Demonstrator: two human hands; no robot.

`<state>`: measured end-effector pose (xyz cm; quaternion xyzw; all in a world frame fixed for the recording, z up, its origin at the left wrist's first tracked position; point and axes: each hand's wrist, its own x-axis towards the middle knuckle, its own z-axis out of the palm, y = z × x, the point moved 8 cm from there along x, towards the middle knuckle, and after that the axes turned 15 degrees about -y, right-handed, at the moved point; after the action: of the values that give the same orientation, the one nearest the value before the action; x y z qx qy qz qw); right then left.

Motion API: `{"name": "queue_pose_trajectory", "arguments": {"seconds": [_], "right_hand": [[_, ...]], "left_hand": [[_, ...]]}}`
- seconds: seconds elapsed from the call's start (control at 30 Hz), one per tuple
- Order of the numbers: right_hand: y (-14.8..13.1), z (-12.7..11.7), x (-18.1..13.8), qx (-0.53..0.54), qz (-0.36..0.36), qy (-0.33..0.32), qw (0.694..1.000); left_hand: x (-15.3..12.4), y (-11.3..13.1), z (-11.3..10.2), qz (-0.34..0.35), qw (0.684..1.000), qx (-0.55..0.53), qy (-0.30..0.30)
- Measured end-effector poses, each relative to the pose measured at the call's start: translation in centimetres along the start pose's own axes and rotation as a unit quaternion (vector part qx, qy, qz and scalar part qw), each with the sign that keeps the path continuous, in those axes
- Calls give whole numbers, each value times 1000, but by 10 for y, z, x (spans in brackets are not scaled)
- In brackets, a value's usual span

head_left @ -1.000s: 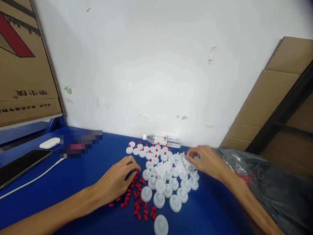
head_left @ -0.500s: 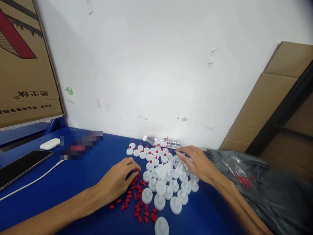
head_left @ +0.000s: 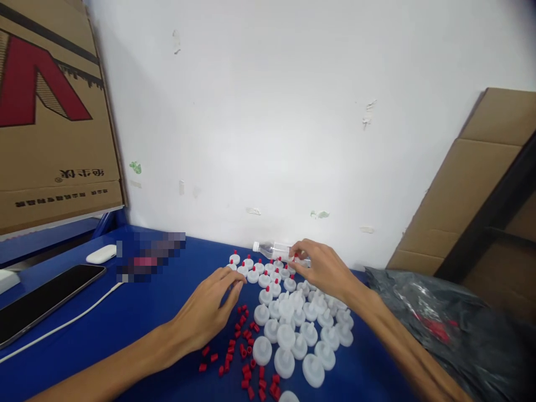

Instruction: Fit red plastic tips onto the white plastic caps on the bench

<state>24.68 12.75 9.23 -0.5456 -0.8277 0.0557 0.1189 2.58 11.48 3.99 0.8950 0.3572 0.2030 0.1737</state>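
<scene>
Fingers of right hand [head_left: 324,271] pinch a white cap [head_left: 296,260] beside the bottle [head_left: 276,249]; left hand [head_left: 207,312] fingers, loosely spread and empty, touch red plugs [head_left: 245,329].

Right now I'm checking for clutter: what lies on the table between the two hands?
In the head view, white caps, some red-tipped, lie between the left hand and the right hand.

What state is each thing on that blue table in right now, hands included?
Left hand: flat, fingers over the loose red caps.
Right hand: fingertips at the far white lids.
Far lids: red caps fitted; near ones bare.
Water bottle: lying down, capped.
Phone: screen dark.
Black bag: crumpled.
</scene>
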Motion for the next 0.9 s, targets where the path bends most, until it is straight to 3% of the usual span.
{"name": "queue_pose_trajectory", "arguments": {"seconds": [0.1,0.27,0.53,0.7,0.8,0.9], "right_hand": [[-39,1,3,21,-54,-34,998],[-100,22,-11,53,-128,-131,982],[-124,28,-21,-3,-164,-118,979],[-110,27,-16,20,-184,-115,976],[-68,8,-8,-3,-112,-59,992],[-20,-11,-3,7,-42,-9,999]], "left_hand": [[-1,0,-5,-3,999,-28,20],[-4,7,8,27,999,-27,-10],[-13,28,13,96,994,-18,-50],[-14,11,14,21,982,-176,-57],[-11,-4,6,-28,968,-250,-13],[-6,-10,-2,-43,981,-189,19]]}}
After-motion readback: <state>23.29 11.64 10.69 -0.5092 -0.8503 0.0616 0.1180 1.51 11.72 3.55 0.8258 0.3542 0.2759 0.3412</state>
